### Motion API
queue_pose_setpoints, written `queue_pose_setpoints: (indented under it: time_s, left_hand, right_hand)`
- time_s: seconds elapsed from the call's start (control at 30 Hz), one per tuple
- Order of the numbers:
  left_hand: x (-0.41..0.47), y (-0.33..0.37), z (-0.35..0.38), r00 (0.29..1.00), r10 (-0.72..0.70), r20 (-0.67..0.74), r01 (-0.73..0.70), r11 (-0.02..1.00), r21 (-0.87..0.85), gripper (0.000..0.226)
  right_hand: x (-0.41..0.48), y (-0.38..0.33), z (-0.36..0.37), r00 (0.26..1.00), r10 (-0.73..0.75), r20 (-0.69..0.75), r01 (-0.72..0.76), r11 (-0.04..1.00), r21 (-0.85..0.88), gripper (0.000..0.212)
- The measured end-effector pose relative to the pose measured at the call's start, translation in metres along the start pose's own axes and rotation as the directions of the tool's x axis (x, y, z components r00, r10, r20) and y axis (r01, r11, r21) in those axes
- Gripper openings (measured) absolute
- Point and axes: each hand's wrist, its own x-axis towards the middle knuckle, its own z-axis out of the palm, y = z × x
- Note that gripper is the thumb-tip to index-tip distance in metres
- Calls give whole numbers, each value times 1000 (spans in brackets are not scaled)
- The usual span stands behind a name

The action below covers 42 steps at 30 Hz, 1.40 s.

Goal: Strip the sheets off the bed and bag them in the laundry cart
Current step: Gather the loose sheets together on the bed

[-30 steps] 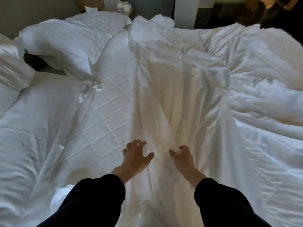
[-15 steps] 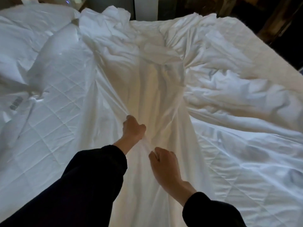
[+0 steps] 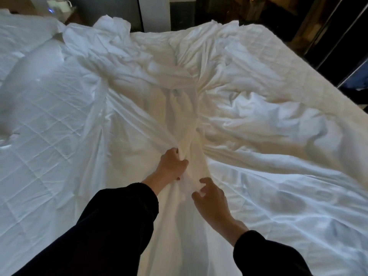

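Where the white sheet [image 3: 179, 120] has been drawn together, it forms a long gathered ridge down the middle of the bed, its long axis running straight away from the person: the near end hangs toward the bottom of the view between two dark sleeves [image 3: 111, 226], and the far end fans out into a crumpled heap near the far edge of the mattress. Tight folds radiate from the left hand [image 3: 172, 166], whose fingers are curled round a bunch of this cloth at the ridge's narrowest part. Just beside it and nearer the body, the right hand [image 3: 212, 200] lies against the same ridge with thumb and fingers bent and a little apart; whether it pinches the cloth cannot be told. On both sides of the ridge the quilted mattress pad [image 3: 39, 156] lies exposed, stitched in diamonds. Beyond the bed's far left corner stands a white kettle [image 3: 59, 2] with a small blue light below it; any lettering on it is too small to read.
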Motion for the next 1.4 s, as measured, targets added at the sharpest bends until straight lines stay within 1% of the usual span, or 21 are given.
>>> queue_pose_setpoints:
  time_s: [0.07, 0.13, 0.2, 0.27, 0.3, 0.37, 0.43, 0.53, 0.6, 0.67, 0.77, 0.83, 0.93, 1.0, 1.03, 1.07, 1.13, 1.2, 1.23, 1.3, 1.4]
  left_hand:
    - [9, -5, -10, 995, -75, -71, 72, 996, -44, 52]
    - [19, -6, -22, 989, -123, -81, 116, 989, -91, 59]
    - [31, -5, -32, 987, -136, -85, 124, 983, -135, 62]
    - [45, 0, -38, 985, -146, -90, 129, 976, -175, 68]
    - [51, 3, -39, 984, -148, -96, 128, 973, -190, 64]
    - [64, 11, -37, 981, -158, -113, 133, 971, -201, 47]
    - [79, 18, -30, 976, -155, -151, 134, 981, -140, 46]
    - [99, 29, -16, 957, -115, -268, 110, 993, -33, 26]
    - [109, 38, -6, 932, -108, -347, 109, 994, -18, 31]
    - [117, 54, 9, 929, -29, -369, 45, 998, 34, 33]
    - [122, 79, 32, 955, 172, -242, -147, 982, 118, 25]
    - [119, 84, 41, 963, 243, -112, -235, 968, 86, 28]
    - [113, 68, 40, 981, 183, 71, -189, 978, 92, 34]
    - [110, 51, 35, 991, 83, 103, -87, 996, 27, 36]
    - [109, 45, 30, 997, 46, 62, -45, 999, -24, 39]
    - [109, 38, 24, 999, 39, -22, -40, 999, -25, 42]
    - [113, 23, 5, 962, 114, -249, -81, 987, 140, 39]
    - [114, 1, -22, 903, 172, -395, -62, 959, 276, 36]
    - [115, -14, -36, 888, 176, -426, -21, 938, 346, 41]
    - [113, -46, -66, 876, 121, -467, 137, 865, 482, 56]
    - [104, -95, -107, 840, -37, -542, 343, 810, 477, 76]
  right_hand:
    - [16, -14, 8, 998, -64, -19, 65, 997, 49, 46]
    - [34, -30, 17, 996, -82, -35, 84, 995, 61, 49]
    - [50, -41, 26, 998, -59, -22, 60, 997, 39, 38]
    - [59, -44, 30, 996, -73, -41, 73, 997, -9, 16]
    - [61, -44, 29, 993, -90, -78, 88, 996, -19, 16]
    - [60, -37, 23, 983, -134, -129, 135, 991, 1, 22]
    - [57, -29, 14, 973, -199, -115, 199, 980, -16, 27]
    - [60, -21, -1, 958, -275, -81, 270, 960, -71, 34]
    - [66, -22, -11, 953, -282, -106, 276, 959, -67, 37]
    - [71, -23, -21, 953, -258, -161, 258, 966, -22, 37]
    - [75, -12, -33, 960, -130, -248, 140, 990, 24, 34]
    - [76, 1, -36, 969, -31, -247, 28, 999, -16, 31]
    - [72, 15, -25, 994, 66, -83, -79, 982, -169, 17]
    - [70, 17, -12, 994, 104, -33, -108, 974, -200, 6]
    - [68, 16, -5, 993, 108, -49, -116, 975, -188, 15]
    - [67, 14, 1, 992, 93, -87, -107, 978, -178, 29]
    - [63, 8, 14, 980, -3, -200, -40, 977, -210, 60]
    - [57, -2, 23, 959, -119, -257, 51, 965, -258, 74]
    - [55, -7, 26, 954, -153, -259, 78, 958, -277, 76]
    - [53, -14, 33, 961, -158, -227, 87, 951, -297, 76]
    - [50, -22, 44, 951, -197, -238, 129, 954, -272, 60]
